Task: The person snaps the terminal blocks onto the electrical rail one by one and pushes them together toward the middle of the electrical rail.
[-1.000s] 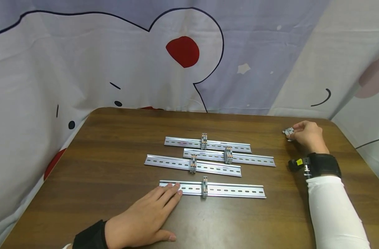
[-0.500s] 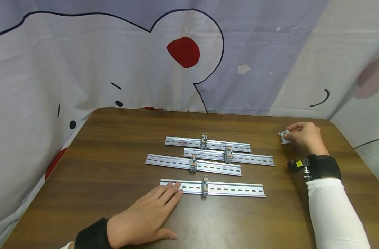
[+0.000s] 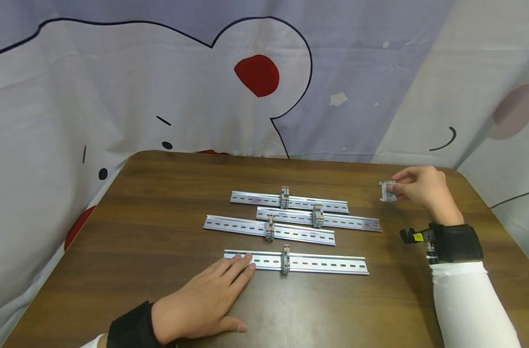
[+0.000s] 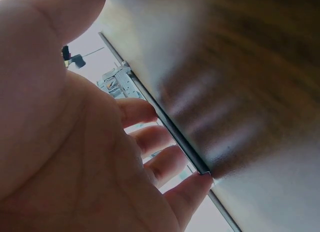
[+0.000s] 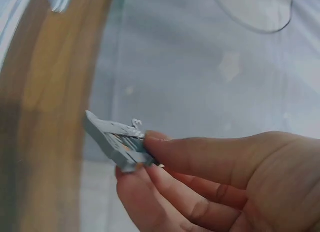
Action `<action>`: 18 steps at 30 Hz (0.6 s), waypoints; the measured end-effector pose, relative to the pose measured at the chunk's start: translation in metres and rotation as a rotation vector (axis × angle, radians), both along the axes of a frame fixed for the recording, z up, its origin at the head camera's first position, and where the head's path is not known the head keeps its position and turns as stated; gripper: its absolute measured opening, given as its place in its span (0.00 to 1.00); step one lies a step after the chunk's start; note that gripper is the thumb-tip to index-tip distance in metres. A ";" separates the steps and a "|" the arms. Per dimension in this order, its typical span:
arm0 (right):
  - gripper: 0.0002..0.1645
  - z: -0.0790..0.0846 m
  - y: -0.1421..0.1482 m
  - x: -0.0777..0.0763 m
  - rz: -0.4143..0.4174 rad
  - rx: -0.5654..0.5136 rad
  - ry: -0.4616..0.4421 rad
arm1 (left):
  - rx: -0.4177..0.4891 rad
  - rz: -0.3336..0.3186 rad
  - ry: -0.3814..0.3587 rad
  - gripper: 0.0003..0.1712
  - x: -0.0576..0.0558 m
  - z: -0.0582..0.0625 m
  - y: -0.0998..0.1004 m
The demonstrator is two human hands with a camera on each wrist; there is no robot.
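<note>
With thumb and fingertips my right hand pinches a grey terminal block, held above the table's far right part. The right wrist view shows the terminal block tilted, its flat side turned partly to the camera. My left hand lies with straight fingers on the left end of the nearest DIN rail. Its fingertips rest along that rail's edge in the left wrist view. A terminal block sits clipped upright near the middle of this rail.
Behind the near rail lie three more slotted metal rails and a farthest rail, each bearing grey terminal blocks. The brown wooden table ends at a patterned cloth behind.
My right hand has lifted the terminal block, carried it slightly left and turned it so its flat side shows. The left hand has stayed on the near rail.
</note>
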State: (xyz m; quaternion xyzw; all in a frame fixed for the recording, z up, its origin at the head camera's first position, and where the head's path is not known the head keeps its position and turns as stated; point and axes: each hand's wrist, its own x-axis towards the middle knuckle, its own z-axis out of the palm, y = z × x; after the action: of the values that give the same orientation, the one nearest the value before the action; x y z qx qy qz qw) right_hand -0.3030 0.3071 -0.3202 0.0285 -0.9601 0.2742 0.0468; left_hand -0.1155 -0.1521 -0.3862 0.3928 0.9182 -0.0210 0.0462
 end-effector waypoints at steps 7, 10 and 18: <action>0.19 0.021 -0.021 0.026 0.066 0.034 0.037 | 0.009 -0.011 -0.006 0.55 -0.001 0.001 0.001; 0.18 0.027 -0.029 0.036 0.103 0.020 0.036 | 0.003 -0.008 -0.011 0.55 -0.002 0.000 0.001; 0.10 0.030 -0.044 0.059 0.165 0.125 0.071 | 0.015 -0.015 0.010 0.56 -0.001 0.000 0.000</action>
State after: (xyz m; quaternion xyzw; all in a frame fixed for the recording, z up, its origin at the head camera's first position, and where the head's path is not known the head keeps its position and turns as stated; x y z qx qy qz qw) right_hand -0.2444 0.2628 -0.2904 0.1200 -0.9675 0.2154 0.0564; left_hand -0.1166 -0.1519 -0.3860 0.3997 0.9157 -0.0167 0.0385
